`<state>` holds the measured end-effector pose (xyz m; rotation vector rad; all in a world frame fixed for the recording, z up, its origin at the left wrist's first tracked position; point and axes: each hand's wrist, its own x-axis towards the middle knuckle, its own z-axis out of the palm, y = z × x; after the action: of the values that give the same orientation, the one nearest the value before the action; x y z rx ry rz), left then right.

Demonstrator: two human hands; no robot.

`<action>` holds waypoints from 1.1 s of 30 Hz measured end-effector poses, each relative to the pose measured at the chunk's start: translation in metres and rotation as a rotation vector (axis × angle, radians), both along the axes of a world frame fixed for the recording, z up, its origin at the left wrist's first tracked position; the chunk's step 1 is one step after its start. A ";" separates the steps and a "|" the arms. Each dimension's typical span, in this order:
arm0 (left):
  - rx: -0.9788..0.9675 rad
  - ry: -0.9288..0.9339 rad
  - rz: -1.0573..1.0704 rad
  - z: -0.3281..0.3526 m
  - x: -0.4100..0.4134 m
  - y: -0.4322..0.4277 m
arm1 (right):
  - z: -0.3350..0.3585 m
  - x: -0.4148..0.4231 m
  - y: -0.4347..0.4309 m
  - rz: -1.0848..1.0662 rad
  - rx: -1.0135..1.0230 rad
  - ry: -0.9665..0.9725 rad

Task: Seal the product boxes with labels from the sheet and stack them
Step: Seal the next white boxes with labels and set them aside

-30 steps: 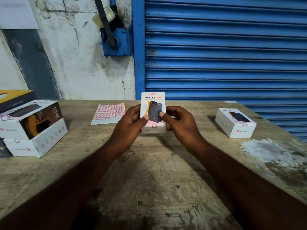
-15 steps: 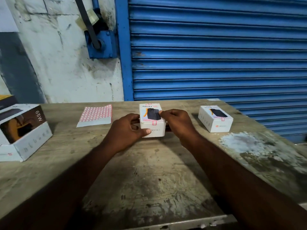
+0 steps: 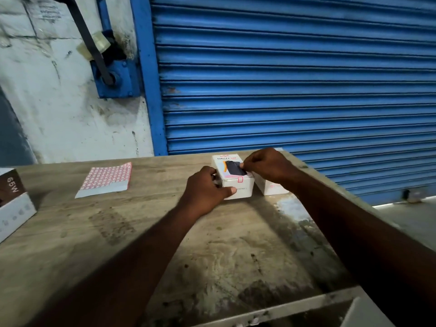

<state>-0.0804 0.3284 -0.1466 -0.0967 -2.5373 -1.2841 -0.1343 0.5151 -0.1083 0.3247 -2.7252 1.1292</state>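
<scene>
A white product box [image 3: 233, 178] printed with a power bank lies flat near the table's far right side, a red-edged label on its near top edge. My left hand [image 3: 206, 187] grips its left side, thumb on the front face. My right hand [image 3: 266, 165] holds its right side, fingertips curled onto the top. Directly behind my right hand, a second white box [image 3: 271, 188] is mostly hidden and stands beside the first. The label sheet [image 3: 106, 179], a grid of red-bordered stickers, lies flat to the left.
A stack of larger boxes [image 3: 13, 204] marked 65W sits at the left edge. The wooden table [image 3: 165, 244] ends just right of the boxes. A blue roller shutter [image 3: 283, 79] stands behind, with a stained wall to its left.
Both hands have laid the box down from upright and carried it to the right, next to the second box. The view has swung right with them.
</scene>
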 end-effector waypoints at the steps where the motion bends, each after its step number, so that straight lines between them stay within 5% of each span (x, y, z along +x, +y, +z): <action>1: -0.001 -0.008 0.002 -0.001 -0.003 0.005 | -0.001 -0.004 0.004 -0.013 0.021 -0.004; 19: -0.100 -0.101 -0.028 -0.004 -0.051 0.048 | -0.020 -0.051 0.051 0.004 -0.119 -0.052; 33: -0.081 -0.104 -0.028 -0.018 -0.055 0.061 | -0.027 -0.063 0.060 -0.023 0.029 0.029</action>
<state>-0.1353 0.3893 -0.1646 -0.0847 -2.6856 -1.2273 -0.1974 0.5752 -0.1350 0.3112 -2.7148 1.0717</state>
